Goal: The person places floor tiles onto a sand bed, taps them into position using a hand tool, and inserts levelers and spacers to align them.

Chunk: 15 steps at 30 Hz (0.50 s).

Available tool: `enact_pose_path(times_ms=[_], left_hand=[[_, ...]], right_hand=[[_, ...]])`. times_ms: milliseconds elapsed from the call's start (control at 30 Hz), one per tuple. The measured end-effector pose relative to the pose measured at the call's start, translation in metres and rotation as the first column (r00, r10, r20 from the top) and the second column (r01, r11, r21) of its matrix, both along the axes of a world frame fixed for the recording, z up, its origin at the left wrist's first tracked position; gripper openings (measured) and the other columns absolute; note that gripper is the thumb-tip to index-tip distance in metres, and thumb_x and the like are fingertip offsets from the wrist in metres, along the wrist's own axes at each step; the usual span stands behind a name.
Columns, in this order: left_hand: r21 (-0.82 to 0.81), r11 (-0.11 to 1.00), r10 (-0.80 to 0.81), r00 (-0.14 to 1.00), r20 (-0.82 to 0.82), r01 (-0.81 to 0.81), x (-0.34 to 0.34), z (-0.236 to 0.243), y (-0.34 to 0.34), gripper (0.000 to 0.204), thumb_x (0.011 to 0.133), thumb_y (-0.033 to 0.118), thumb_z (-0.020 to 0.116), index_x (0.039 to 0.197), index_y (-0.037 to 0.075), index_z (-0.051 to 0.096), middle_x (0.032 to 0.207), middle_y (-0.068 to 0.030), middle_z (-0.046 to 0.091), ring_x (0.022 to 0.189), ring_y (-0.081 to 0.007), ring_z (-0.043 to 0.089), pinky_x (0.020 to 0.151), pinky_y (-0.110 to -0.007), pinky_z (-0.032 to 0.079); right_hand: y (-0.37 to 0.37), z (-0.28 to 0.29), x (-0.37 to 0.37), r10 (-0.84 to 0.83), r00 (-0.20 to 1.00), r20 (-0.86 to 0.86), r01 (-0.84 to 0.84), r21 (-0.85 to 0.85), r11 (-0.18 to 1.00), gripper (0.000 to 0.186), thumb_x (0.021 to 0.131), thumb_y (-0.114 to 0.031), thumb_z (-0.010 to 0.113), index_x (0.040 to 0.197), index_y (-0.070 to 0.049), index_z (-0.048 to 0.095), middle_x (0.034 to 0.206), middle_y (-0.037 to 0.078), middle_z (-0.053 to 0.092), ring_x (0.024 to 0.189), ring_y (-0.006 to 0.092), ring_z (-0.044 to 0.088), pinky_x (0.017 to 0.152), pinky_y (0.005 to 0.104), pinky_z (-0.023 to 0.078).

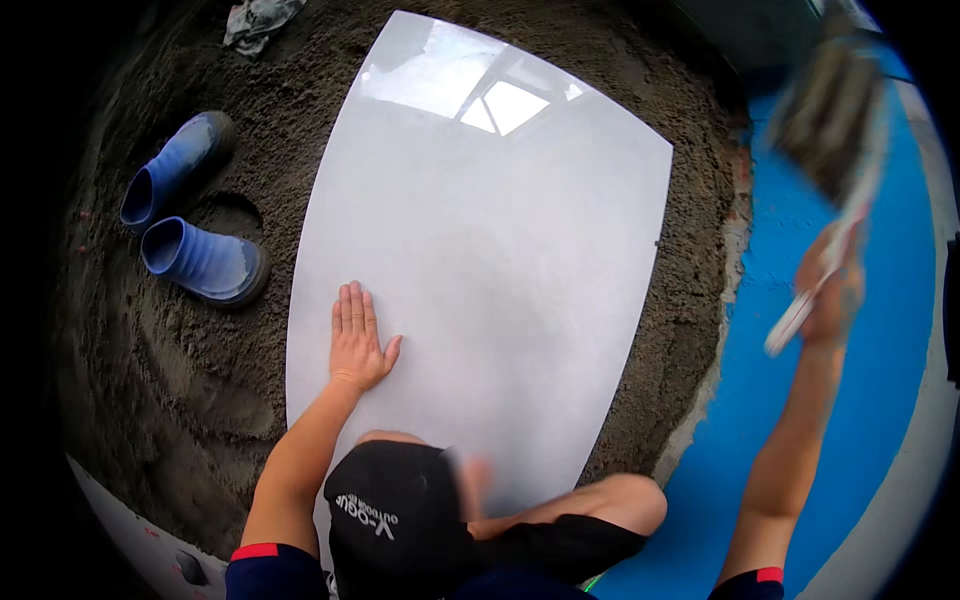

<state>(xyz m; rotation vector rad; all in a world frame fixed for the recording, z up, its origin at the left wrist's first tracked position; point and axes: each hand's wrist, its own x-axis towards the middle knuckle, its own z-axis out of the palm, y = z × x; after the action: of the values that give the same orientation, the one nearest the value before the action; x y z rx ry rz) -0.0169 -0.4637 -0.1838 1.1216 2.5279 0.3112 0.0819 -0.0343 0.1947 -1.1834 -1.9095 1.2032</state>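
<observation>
A large glossy white tile [500, 220] lies on a bed of coarse grey-brown mortar [690, 270]. My left hand [360, 340] rests flat on its left part, palm down with the fingers stretched out. Out to the right, raised above the blue floor, my right hand [835, 285] grips a long-handled tool [830, 120] with a pale handle and a broad grey-brown head. Motion smears that tool, so its exact kind cannot be made out.
Two blue boots [205, 262] sit on the mortar at left. A crumpled pale wrapper [262, 18] lies at the far left. Blue-coated floor [800, 400] runs along the right behind a rough mortar edge. My bare knee [630, 500] and black shorts [400, 515] cover the tile's near end.
</observation>
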Motion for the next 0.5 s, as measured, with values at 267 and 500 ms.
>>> enact_pose_path(times_ms=[267, 500], left_hand=[[0.102, 0.994, 0.044, 0.998, 0.037, -0.047, 0.013, -0.006, 0.015, 0.086, 0.088, 0.042, 0.053, 0.145, -0.013, 0.02, 0.154, -0.03, 0.013, 0.145, -0.0428, 0.008, 0.118, -0.05, 0.011], [0.078, 0.976, 0.203, 0.979, 0.008, -0.203, 0.023, -0.005, 0.017, 0.081, 0.088, 0.038, 0.051, 0.144, -0.013, 0.022, 0.154, -0.0292, 0.015, 0.145, -0.0424, 0.01, 0.118, -0.049, 0.011]], right_hand=[[-0.182, -0.316, 0.1, 0.1, 0.812, 0.575, -0.218, 0.14, 0.966, 0.04, 0.097, -0.03, 0.046, 0.119, 0.003, 0.055, 0.103, 0.022, 0.062, 0.096, 0.0368, 0.058, 0.085, 0.043, 0.047], [-0.154, -0.169, 0.044, 0.33, 0.721, 0.609, 0.135, -0.59, 0.796, 0.051, 0.099, -0.052, 0.043, 0.074, -0.01, 0.054, 0.054, -0.004, 0.046, 0.042, 0.0095, 0.041, 0.038, 0.0275, 0.034]])
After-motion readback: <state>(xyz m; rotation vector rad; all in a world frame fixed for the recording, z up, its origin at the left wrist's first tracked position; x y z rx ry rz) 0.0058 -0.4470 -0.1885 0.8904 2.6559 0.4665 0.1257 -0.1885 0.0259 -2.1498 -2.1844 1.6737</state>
